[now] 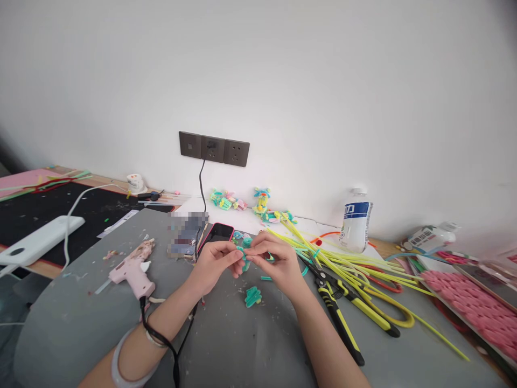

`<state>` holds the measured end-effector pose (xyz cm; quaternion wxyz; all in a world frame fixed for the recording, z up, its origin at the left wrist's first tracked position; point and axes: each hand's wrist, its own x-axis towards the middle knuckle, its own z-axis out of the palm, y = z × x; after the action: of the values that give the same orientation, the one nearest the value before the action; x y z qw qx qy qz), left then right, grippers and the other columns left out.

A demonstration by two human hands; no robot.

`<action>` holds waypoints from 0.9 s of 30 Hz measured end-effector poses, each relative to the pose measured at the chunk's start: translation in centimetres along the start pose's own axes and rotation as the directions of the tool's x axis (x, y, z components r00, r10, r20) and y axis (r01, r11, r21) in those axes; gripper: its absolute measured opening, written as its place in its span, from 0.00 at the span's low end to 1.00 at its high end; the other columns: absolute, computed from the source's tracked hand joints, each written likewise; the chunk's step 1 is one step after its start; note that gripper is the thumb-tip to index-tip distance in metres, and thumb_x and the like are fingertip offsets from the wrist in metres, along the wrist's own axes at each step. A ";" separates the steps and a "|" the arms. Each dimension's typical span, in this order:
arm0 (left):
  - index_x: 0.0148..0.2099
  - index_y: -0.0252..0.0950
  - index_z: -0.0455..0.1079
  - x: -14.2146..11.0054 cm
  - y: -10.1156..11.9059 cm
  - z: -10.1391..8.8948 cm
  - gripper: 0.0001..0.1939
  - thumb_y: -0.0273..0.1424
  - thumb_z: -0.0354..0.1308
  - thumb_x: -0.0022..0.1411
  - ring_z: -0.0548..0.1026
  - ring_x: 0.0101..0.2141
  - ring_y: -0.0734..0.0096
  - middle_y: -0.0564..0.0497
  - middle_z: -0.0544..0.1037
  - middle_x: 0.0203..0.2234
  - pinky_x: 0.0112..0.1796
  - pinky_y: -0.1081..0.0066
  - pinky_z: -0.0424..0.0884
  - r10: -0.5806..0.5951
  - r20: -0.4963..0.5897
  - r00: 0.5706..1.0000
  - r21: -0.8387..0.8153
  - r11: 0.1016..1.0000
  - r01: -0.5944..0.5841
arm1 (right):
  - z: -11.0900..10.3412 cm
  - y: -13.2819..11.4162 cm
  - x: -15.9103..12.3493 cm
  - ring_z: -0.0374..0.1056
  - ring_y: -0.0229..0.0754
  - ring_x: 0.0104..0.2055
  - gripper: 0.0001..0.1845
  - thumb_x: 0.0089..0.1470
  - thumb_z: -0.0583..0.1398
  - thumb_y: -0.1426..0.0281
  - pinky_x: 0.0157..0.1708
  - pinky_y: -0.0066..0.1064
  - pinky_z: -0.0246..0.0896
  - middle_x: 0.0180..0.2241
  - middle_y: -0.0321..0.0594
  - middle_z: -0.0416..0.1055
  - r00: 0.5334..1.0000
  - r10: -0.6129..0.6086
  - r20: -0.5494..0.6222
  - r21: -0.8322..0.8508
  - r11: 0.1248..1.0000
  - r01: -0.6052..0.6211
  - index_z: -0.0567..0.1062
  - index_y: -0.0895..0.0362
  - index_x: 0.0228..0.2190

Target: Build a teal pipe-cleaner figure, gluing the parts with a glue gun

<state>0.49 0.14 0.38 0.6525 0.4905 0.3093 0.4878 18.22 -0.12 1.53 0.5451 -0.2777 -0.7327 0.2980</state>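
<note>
In the middle of the grey table top, my left hand (216, 264) and my right hand (274, 258) meet around a small teal pipe-cleaner piece (245, 253). Thumb and fingers of both hands pinch it, so part of it is hidden. Just below my hands lies a second teal pipe-cleaner bundle (253, 296), folded into several loops. A short teal strip (266, 278) rests near my right wrist. Close behind my left hand is a phone with a pink edge (218, 233).
A pink glue gun (135, 269) lies left, its black cord running by my left forearm. Right are yellow-black pliers (335, 307) and yellow pipe cleaners (363, 275). Finished colourful figures (262, 202) stand by the wall near a white bottle (355, 221). A white power strip (40, 240) is far left.
</note>
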 end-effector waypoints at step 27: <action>0.26 0.32 0.74 0.2 -0.7 -0.6 0.19 0.43 0.71 0.53 0.68 0.17 0.81 0.54 0.75 0.18 0.19 0.79 0.64 -0.005 0.065 0.998 0.015 1.000 0.004 | -1.1 -0.7 0.1 0.61 0.39 0.32 0.10 0.62 0.63 0.63 0.27 0.29 0.53 0.33 0.40 0.67 0.967 0.161 0.197 0.034 0.985 -0.171 0.78 0.55 0.32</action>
<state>0.29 0.49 -0.48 0.6597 0.5101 0.2928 0.4679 19.16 -0.38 2.34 0.4512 -0.2938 -0.7487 0.3867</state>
